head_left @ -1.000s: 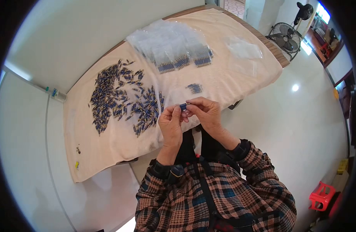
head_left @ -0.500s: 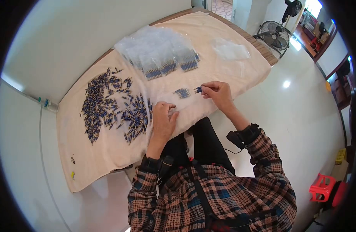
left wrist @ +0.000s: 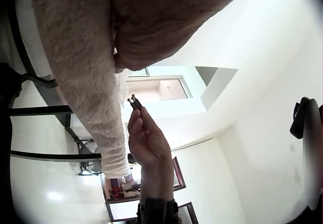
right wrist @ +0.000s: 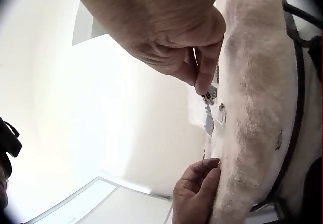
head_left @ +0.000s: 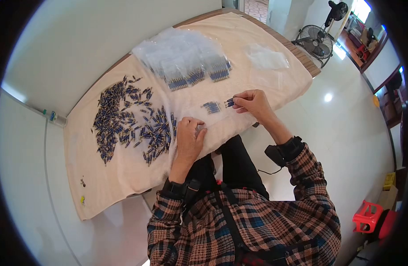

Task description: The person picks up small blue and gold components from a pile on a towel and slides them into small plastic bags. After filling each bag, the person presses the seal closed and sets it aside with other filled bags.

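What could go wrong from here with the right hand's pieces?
The right hand pinches several blue connectors by fingertips alone; one might slip out. It works near the cloth edge, so a dropped piece could roll to the floor. Setting them down could scatter the small row beside them.

Spread over a wooden table (head_left: 308, 62) in the upper right, a cream towelling cloth (head_left: 119, 177). At left centre on the cloth, a broad scatter of loose small blue-and-gold metal pieces (head_left: 119, 119). Above it, at upper centre, an overlapping stack of clear plastic bags (head_left: 177, 51) with blue pieces lined up at their lower ends. Further right, a few flat clear bags (head_left: 266, 57). Near the cloth's lower left corner, a tiny yellow scrap (head_left: 83, 200). At far left, a thin white pipe (head_left: 26, 104) with a green fitting. In the upper right, a black floor fan (head_left: 317, 40) on glossy white floor (head_left: 345, 133). At lower right, a red plastic stool (head_left: 367, 217).
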Demonstrator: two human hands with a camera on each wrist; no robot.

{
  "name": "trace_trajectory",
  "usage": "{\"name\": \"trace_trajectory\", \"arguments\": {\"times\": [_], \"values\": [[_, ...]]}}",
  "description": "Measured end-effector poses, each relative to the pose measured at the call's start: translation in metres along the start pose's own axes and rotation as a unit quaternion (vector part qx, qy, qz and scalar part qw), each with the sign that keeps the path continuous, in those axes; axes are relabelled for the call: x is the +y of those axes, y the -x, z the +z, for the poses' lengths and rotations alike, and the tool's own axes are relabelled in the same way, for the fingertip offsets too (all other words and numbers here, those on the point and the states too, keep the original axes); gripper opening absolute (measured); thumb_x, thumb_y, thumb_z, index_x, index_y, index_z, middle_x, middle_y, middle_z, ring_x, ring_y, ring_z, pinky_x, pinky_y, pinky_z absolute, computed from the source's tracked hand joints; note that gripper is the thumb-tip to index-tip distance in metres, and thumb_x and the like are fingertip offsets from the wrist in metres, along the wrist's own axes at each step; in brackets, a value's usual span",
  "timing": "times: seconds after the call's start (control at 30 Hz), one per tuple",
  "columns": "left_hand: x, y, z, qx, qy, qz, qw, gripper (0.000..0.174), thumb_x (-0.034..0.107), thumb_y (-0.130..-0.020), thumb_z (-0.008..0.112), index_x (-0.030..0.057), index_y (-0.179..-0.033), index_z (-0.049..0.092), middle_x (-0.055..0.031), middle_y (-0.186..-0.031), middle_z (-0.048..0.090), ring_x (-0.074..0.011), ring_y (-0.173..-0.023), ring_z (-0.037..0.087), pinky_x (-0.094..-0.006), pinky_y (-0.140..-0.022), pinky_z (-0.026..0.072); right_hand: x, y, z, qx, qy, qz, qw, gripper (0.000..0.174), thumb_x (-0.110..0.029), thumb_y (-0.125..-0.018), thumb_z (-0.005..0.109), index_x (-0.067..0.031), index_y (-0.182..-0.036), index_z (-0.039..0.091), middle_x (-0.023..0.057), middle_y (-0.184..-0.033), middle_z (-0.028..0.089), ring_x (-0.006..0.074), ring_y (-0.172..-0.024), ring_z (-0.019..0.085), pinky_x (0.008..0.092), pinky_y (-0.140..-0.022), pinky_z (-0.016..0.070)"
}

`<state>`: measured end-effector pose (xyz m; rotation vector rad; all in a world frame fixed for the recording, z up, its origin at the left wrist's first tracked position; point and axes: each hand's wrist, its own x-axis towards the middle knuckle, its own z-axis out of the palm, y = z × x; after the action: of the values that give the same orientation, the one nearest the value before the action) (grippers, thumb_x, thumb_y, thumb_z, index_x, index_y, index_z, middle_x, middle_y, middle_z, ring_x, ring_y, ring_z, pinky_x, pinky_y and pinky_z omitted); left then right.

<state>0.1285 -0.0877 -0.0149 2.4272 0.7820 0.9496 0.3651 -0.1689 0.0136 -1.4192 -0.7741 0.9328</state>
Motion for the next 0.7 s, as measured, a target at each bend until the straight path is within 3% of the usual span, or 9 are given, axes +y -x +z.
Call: {"name": "trace_trajectory", "arguments": {"times": [0.2, 0.3, 0.5, 0.63, 0.7], "values": [[0.000, -0.004, 0.001, -0.001, -0.001, -0.007, 1.000, 0.019, 0.005, -0.073, 0.069, 0.0026, -0.091, 0.062, -0.0129, -0.092, 0.055, -0.0290, -0.085, 0.055, -0.0348, -0.075, 0.0450, 0.010, -0.003, -0.001, 0.003, -0.024, 0.006, 1.000, 0.021, -0.009, -0.085, 0.067, 0.0094, -0.097, 0.065, 0.0142, -0.085, 0.068, 0.0157, -0.071, 0.068, 0.0245, -0.062, 0.0573], [0.003, -0.008, 0.002, -0.026, 0.046, -0.051, 0.997, 0.018, 0.005, -0.075, 0.067, 0.0009, -0.091, 0.062, -0.0122, -0.090, 0.056, -0.0252, -0.078, 0.057, -0.0323, -0.071, 0.0461, 0.013, -0.006, 0.003, -0.008, -0.028, 0.012, 1.000, 0.020, -0.007, -0.084, 0.067, 0.0110, -0.093, 0.065, 0.0146, -0.084, 0.068, 0.0164, -0.070, 0.068, 0.0248, -0.061, 0.0577], [0.006, -0.009, 0.003, -0.046, 0.006, -0.040, 0.998, 0.016, 0.005, -0.076, 0.066, 0.0000, -0.091, 0.062, -0.0115, -0.088, 0.057, -0.0225, -0.074, 0.057, -0.0306, -0.069, 0.0466, 0.013, -0.010, 0.008, -0.047, -0.030, 0.015, 0.998, 0.019, -0.006, -0.083, 0.068, 0.0109, -0.091, 0.066, 0.0146, -0.080, 0.068, 0.0160, -0.067, 0.067, 0.0245, -0.060, 0.0573], [0.004, -0.010, 0.004, -0.048, 0.003, -0.041, 0.998, 0.016, 0.006, -0.077, 0.067, 0.0001, -0.091, 0.062, -0.0115, -0.089, 0.057, -0.0227, -0.074, 0.057, -0.0306, -0.069, 0.0467, 0.011, -0.008, 0.008, -0.083, 0.011, 0.025, 0.996, 0.017, -0.008, -0.083, 0.068, 0.0076, -0.091, 0.068, 0.0099, -0.073, 0.068, 0.0113, -0.065, 0.065, 0.0225, -0.057, 0.0532], [0.003, -0.010, 0.004, -0.048, 0.002, -0.043, 0.998, 0.016, 0.006, -0.077, 0.067, 0.0001, -0.091, 0.062, -0.0116, -0.089, 0.057, -0.0228, -0.075, 0.057, -0.0309, -0.069, 0.0468, 0.011, -0.007, 0.010, -0.094, 0.059, -0.011, 0.994, 0.016, -0.007, -0.082, 0.069, 0.0069, -0.089, 0.069, 0.0077, -0.071, 0.067, 0.0094, -0.062, 0.062, 0.0223, -0.055, 0.0501]]}}
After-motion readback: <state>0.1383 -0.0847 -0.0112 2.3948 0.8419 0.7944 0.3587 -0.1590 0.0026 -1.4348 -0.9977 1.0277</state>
